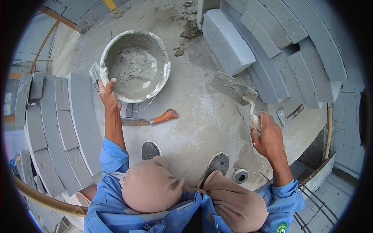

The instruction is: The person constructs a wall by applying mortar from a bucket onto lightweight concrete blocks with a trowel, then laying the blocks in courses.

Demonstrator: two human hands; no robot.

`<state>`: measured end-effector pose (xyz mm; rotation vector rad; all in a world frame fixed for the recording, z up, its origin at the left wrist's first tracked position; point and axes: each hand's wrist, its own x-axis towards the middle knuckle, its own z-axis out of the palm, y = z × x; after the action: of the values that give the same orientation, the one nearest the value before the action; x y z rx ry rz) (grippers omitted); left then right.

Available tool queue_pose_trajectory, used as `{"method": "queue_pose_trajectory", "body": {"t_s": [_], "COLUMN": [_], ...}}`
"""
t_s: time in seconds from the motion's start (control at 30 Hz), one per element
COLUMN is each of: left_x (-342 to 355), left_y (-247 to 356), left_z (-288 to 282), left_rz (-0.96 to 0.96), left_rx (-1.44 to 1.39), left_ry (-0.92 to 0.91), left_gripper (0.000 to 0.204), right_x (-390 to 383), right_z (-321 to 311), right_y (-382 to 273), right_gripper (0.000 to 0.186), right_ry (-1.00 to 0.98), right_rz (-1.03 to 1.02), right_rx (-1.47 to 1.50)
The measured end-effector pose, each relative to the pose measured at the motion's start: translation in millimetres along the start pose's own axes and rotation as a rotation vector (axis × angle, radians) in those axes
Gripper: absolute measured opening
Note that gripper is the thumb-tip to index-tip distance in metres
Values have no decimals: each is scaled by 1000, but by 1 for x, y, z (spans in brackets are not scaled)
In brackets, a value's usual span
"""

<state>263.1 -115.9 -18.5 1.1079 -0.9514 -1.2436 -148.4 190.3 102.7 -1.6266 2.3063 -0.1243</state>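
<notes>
My left hand (109, 96) grips the near left rim of a round bucket (166, 73), thumb over the edge. Wet grey mortar (136, 70) covers the inside of the bucket. Around its handle, my right hand (268, 136) is closed on a trowel (235, 88). The trowel's broad blade is smeared with mortar and points away to the left, over the floor near the blocks. Between my hands a hand tool with an orange handle (165, 117) lies on the floor, its long blade reaching left below the bucket.
Grey blocks are stacked at the left (83, 120) and right (268, 77); one large block (227, 42) stands at the far right. A spool of line (240, 176) sits by my right shoe (218, 162). A small hammer-like tool (289, 115) lies beyond my right hand. Steel bars (316, 206) cross the lower right.
</notes>
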Motion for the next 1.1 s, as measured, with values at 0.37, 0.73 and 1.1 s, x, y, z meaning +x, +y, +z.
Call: {"method": "queue_pose_trajectory", "body": {"t_s": [0.37,0.73,1.1], "left_x": [-14,-19,-16], "left_y": [10,11,1], "left_z": [22,27,30], "left_rz": [42,25,130], "left_rx": [29,21,92], "left_ry": [-53,-78,-103], "left_gripper": [63,63,57], "right_x": [180,174,124], "right_z": [51,64,59], "right_y": [-187,-247,-187], "right_gripper": [24,33,46], "right_ry": [-107,-408,-581], "right_rz": [-399,-429,-188], "right_rx": [-128,121,849]}}
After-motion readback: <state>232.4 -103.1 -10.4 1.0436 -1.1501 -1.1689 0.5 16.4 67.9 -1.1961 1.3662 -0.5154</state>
